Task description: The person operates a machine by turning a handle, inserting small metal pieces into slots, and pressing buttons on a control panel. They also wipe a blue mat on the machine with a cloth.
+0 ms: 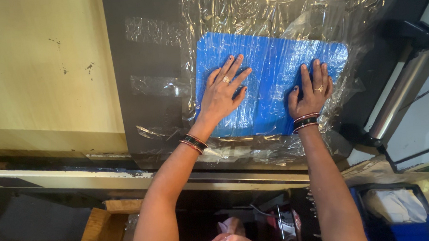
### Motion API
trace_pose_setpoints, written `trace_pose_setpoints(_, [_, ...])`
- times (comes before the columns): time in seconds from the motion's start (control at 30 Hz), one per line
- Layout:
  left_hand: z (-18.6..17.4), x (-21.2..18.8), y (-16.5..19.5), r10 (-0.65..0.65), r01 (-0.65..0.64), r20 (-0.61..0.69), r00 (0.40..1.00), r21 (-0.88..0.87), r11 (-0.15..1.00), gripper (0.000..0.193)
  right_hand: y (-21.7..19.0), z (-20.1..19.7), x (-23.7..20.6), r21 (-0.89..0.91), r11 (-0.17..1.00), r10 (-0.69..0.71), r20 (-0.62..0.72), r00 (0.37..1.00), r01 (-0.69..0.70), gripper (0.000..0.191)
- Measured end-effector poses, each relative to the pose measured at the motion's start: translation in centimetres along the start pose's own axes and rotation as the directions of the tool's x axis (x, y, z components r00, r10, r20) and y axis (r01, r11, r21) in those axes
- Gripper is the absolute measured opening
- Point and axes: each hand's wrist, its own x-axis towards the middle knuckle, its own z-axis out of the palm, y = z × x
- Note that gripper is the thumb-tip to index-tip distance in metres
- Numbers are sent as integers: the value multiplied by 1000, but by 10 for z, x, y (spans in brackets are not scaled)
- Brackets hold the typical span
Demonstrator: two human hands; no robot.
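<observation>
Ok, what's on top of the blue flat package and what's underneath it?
Both hands press flat on the blue package: left hand, right hand. Crinkled clear plastic film surrounds it on the black machine surface. What lies directly beneath the package is covered.

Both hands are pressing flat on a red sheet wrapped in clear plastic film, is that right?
Not quite: the sheet is blue, not red. The head view shows the left hand and right hand pressing flat on it, under clear plastic film.

We are seeing a bright blue sheet lying under clear plastic film on a black bench, beside a pale yellow panel.
</observation>
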Motion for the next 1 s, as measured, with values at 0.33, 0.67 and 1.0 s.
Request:
trace_pose_setpoints(0.33, [0, -1, -1, -2, 2, -1, 1000, -4, 1000, 49, 0, 1, 1, 2, 1000, -6, 0, 1000, 6, 62])
trace_pose_setpoints(0.67, [0, -2, -1, -4, 4, 4, 1000, -2, 1000, 49, 1, 3, 1, 0, 1000, -12, -3, 1000, 12, 62])
trace_pose_setpoints(1.0, [-1, -1, 0, -4, 4, 0, 1000, -1, 1000, 49, 0, 1, 1, -1, 1000, -7, 2, 1000, 7, 63])
